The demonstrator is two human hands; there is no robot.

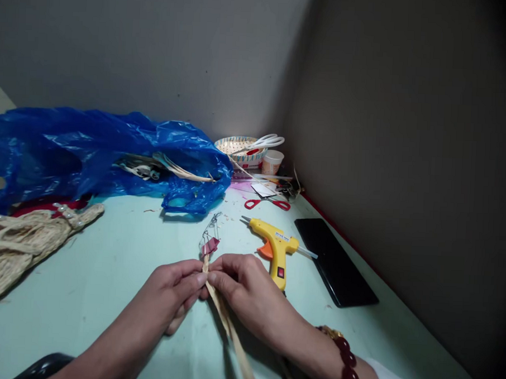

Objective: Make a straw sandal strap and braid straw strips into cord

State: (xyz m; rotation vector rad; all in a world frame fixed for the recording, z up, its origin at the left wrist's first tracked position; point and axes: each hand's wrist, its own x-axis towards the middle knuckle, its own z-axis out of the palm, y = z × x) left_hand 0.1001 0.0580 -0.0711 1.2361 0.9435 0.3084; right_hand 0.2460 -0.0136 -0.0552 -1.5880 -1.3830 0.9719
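Pale straw-like strands (218, 305) run from a pink binder clip (211, 247) down toward the lower edge of the view. The clip grips their top end, and thin metal wire (213, 224) shows just beyond it. My left hand (175, 289) pinches the strands just below the clip. Close against it, my right hand (240, 281) pinches the same strands between thumb and forefinger. The fingertips of both hands nearly meet and hide part of the strands. A bracelet of dark red beads (346, 358) is on my right wrist.
A yellow glue gun (276, 241) lies right of my hands, beside a black tablet-like slab (334, 260). Red-handled scissors (267, 203), a paper cup (272, 161) and a woven basket (238, 146) stand farther back. A blue plastic bag (91, 149) and a woven straw piece (33, 236) lie left.
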